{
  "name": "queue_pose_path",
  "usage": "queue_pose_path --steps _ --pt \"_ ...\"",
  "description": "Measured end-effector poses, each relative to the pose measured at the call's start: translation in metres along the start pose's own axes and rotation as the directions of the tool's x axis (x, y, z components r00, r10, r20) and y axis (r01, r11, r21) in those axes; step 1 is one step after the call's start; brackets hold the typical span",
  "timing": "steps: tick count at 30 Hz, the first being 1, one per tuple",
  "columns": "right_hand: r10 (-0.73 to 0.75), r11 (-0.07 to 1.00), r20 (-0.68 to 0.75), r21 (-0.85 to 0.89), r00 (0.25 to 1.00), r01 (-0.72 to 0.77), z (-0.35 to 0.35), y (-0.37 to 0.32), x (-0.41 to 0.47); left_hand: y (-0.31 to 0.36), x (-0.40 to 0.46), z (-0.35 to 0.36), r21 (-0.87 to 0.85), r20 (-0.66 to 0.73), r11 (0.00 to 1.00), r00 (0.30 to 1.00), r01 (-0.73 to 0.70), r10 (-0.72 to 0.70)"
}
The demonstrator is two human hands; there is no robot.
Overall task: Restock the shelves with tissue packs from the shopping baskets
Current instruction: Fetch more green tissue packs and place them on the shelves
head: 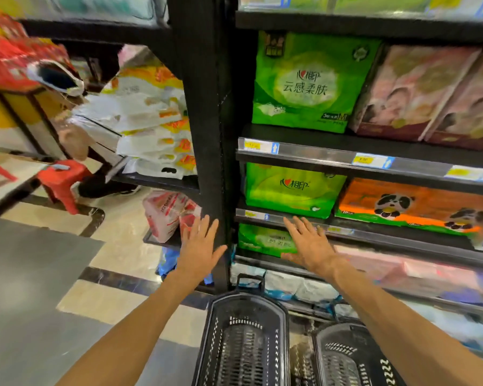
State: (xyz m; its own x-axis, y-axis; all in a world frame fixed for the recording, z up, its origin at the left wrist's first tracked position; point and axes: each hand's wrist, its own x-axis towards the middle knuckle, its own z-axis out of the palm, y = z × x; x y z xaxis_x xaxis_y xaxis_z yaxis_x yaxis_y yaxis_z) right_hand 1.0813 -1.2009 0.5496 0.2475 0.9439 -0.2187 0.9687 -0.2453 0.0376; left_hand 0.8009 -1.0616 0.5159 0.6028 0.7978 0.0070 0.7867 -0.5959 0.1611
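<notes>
Handling the tissue packs calls for a two-sided grip. Judged by their look, the packs are light for their bulk, soft under a thin glossy film wrap, and likely to slip or dent if pinched at one corner. Take each pack with flat palms on opposite faces, or by the short ends, and slide it in base first.

Location of the task items:
- A green tissue pack (265,240) sits on the low shelf, directly ahead of the hands.
- A second green pack (293,189) sits one shelf above it, beside an orange panda pack (413,204).
- A large green pack (310,82) stands on the shelf above that.
- Two black shopping baskets stand on the floor below the arms, the near basket (243,338) and the right basket (349,355). No pack is visible in either; the right one is only partly in view.

Hand state:
- The left hand (200,243) is spread flat with straight fingers, in front of the black shelf upright (207,121). It holds nothing; contact with the upright cannot be confirmed.
- The right hand (308,240) is also spread flat and empty, raised before the low shelf edge (343,232) and the green tissue pack. Whether it touches the pack cannot be told.
</notes>
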Motion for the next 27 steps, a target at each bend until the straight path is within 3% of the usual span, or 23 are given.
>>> queue_pose_path --steps 7,12,19,22,27 --pt "-0.162 0.987 -0.076 0.0 0.984 0.163 -0.029 -0.145 -0.012 -0.102 -0.09 -0.04 -0.025 -0.105 1.0 0.994 0.007 -0.01" --pt "-0.351 0.935 -0.067 0.014 0.934 0.353 -0.05 -0.274 -0.003 -0.195 -0.169 -0.056 -0.071 -0.156 0.978 0.966 0.197 -0.206" --pt "-0.683 0.731 -0.085 -0.087 0.726 0.677 -0.061 -0.469 0.016 -0.311 -0.309 -0.098 -0.124 -0.229 0.849 0.818 0.514 -0.528" --pt "-0.78 0.626 -0.061 -0.053 0.623 0.778 -0.063 -0.555 0.016 -0.352 -0.367 -0.106 -0.121 -0.209 0.74 0.712 0.662 -0.671" --pt "-0.918 0.396 -0.072 -0.088 0.391 0.914 -0.063 -0.681 0.008 -0.412 -0.451 -0.103 -0.083 -0.238 0.56 0.53 0.824 -0.814"
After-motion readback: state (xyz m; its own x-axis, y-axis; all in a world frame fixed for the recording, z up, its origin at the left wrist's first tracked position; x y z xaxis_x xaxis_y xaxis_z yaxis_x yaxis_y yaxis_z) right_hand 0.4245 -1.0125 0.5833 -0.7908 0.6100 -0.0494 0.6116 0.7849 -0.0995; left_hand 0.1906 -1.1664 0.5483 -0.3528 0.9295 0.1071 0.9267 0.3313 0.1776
